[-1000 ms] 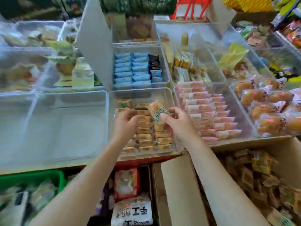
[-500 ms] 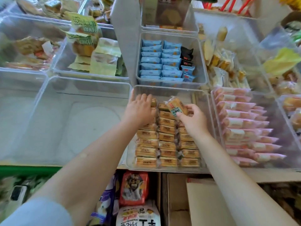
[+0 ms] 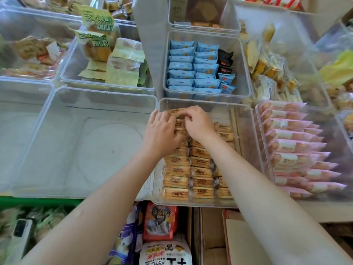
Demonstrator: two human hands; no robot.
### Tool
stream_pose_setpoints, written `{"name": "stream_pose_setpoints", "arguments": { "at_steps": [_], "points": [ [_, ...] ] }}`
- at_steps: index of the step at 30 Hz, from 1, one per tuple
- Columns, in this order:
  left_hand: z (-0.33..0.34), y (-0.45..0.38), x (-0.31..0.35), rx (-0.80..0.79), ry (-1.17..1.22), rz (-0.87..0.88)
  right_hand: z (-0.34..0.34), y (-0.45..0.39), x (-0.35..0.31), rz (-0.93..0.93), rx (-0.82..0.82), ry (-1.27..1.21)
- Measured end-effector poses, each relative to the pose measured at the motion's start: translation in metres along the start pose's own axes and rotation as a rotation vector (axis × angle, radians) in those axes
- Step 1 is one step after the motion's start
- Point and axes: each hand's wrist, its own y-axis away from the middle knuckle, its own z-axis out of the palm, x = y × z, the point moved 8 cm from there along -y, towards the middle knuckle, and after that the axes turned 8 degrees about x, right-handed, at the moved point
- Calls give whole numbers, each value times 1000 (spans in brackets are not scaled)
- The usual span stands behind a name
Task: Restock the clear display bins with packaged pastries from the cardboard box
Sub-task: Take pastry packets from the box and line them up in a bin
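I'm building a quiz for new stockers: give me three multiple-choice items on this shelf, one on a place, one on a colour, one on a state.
1. Where are both hands?
A. far end of the bin of orange packs
B. the pink bin
C. the cardboard box

2. What colour are most packs in the bin just behind?
A. red
B. blue
C. green

3. What state is the big bin to the left in?
A. full
B. lidded
C. empty

Key: A, left hand and right hand meet at a pack there; B, blue packs; C, its bare floor shows.

I note orange-tan pastry packets (image 3: 176, 171) with dark lettering, light-blue packets (image 3: 180, 73), pink-and-white packets (image 3: 290, 144), a red bag (image 3: 159, 220).
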Motion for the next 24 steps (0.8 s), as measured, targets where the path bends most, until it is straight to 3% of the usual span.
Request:
{"name": "stream_pose_setpoints", "arguments": {
  "at_steps": [2,6,14,19,22,24],
  "points": [
    [-2,-1,-1,22,18,-10,4,-1,2,15,-42,11],
    [9,-5,4,-148,-99,57,1,3,22,225,-6,-288],
    [10,-4,7,-174,-143,52,10,33,27,361,-156,-292],
    [-10,22,21,-112,24,-25,-54,92,5,294,49,-340],
    [-36,55,87,-8,275,6,-117,166,0,223,169,-468],
    [-52,77,150,15,476,22,-165,222,16,229,356,-540]
  ]
}}
